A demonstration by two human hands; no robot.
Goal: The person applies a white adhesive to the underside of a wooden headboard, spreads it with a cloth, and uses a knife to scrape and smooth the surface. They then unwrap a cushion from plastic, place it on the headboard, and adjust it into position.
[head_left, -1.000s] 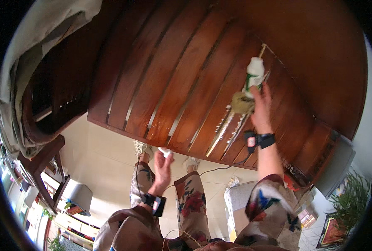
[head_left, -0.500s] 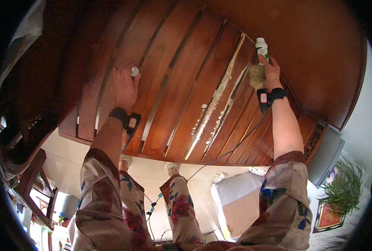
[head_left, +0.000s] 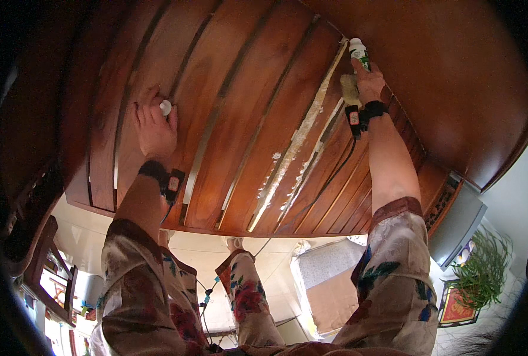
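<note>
My left hand point(head_left: 156, 123) rests on the reddish-brown wooden slats point(head_left: 219, 148), fingers bent around a small white cap point(head_left: 165, 108). My right hand point(head_left: 368, 80) grips a white bottle with a green label point(head_left: 358, 51) near the seam where the slats meet a broad wooden panel point(head_left: 448, 71). A tan, rough-looking pad point(head_left: 350, 91) is just under that hand; whether my fingers hold it too I cannot tell. Two slat gaps beside it carry pale white, crusty material point(head_left: 293, 151). Strapped devices with cables are on both my wrists.
Below the slats' front edge are a pale tiled floor point(head_left: 287, 249), my feet and a box with cardboard point(head_left: 329, 299). A grey boxy object point(head_left: 460, 219) and a green plant point(head_left: 480, 267) stand at the right. Dark wooden furniture point(head_left: 53, 273) is at the lower left.
My left hand has risen from the front edge onto the slats with the white cap. My right hand has carried the bottle farther up along the seam, toward the far end.
</note>
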